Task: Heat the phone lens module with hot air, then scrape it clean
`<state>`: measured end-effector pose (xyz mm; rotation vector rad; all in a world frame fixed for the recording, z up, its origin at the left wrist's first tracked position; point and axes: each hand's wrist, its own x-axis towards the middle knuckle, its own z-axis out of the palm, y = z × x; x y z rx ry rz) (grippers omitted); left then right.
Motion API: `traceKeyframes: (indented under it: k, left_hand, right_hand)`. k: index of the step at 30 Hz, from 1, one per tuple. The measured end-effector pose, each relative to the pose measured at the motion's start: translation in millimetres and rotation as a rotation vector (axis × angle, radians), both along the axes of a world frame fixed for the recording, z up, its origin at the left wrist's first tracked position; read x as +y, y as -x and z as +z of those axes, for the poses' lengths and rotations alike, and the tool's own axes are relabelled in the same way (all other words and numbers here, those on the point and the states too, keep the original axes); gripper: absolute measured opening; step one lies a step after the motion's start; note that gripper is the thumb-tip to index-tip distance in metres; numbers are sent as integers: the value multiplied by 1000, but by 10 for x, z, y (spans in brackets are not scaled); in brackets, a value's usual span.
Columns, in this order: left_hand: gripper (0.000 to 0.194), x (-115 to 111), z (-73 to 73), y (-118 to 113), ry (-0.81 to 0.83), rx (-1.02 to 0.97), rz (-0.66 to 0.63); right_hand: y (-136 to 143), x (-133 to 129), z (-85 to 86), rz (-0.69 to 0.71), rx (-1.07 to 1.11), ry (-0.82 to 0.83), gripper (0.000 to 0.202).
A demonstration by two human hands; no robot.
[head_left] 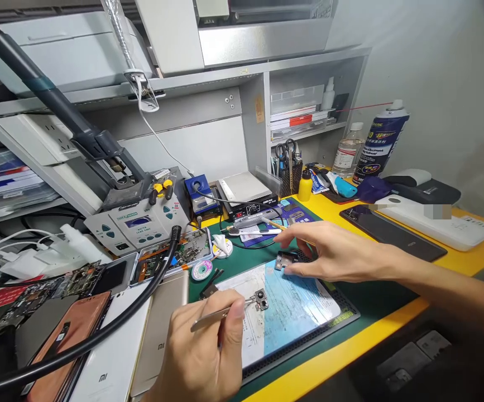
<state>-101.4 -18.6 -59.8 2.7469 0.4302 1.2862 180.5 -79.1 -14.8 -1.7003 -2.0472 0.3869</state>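
Observation:
My left hand (208, 346) is closed around a pair of metal tweezers (214, 317). The tweezer tips meet a small dark camera module (261, 300) with two lenses, over the white part of the blue-and-white work plate (296, 312). My right hand (317, 251) reaches over the plate's far edge with fingers and thumb spread. Between them sits a small dark metal part (284, 261), the thumb tip close against it. Whether the thumb touches the part I cannot tell.
Phones, including a white one (108, 340), lie at left under a thick black hose (141, 301). A tray of circuit boards (178, 251), a solder spool (202, 270) and a rework station (139, 223) stand behind. A yellow bottle (305, 186) and spray can (379, 142) are at back right.

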Motion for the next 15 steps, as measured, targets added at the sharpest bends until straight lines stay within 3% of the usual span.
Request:
traceKeyframes:
  k: [7,15]
  left_hand:
    - [21,4,-34,17,-8,4,20]
    - [18,-12,-19,12,-24,-4,56]
  right_hand:
    - [5,-32,-70,10,-2,-30,33]
    - [-21,-65,-61,-38,4,-15,37]
